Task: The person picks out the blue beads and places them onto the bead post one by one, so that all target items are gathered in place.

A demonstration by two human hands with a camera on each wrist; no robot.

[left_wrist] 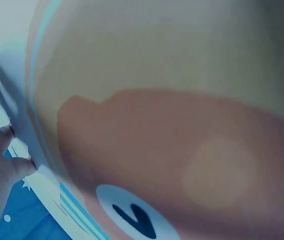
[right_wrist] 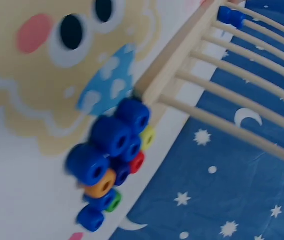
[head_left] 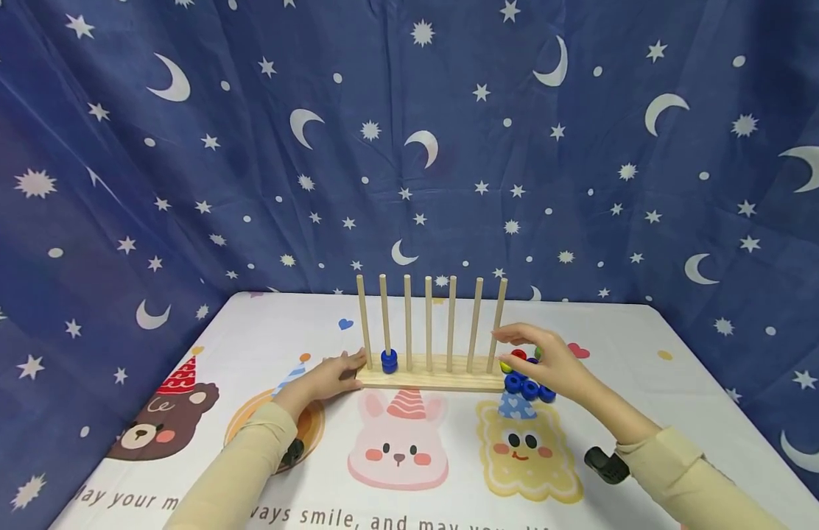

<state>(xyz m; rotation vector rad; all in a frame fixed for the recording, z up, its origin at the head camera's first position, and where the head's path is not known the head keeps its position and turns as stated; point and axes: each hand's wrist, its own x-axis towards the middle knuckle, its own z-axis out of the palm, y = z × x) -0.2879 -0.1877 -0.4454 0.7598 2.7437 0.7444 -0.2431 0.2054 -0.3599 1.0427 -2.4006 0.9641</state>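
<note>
Seven-peg wooden rack (head_left: 429,382) stands at frame centre, two blue beads (head_left: 389,361) on its second peg (head_left: 385,316) from left. Left hand (head_left: 326,377): fingers touch the rack's left end; from where I stand, grip cannot be confirmed. Right hand (head_left: 549,358): thumb and fingers parted, holding nothing, near loose coloured beads (head_left: 530,389) right of centre.

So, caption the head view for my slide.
Left hand at one end of a wooden peg rack, right hand near loose beads, two blue beads on one peg.
</note>
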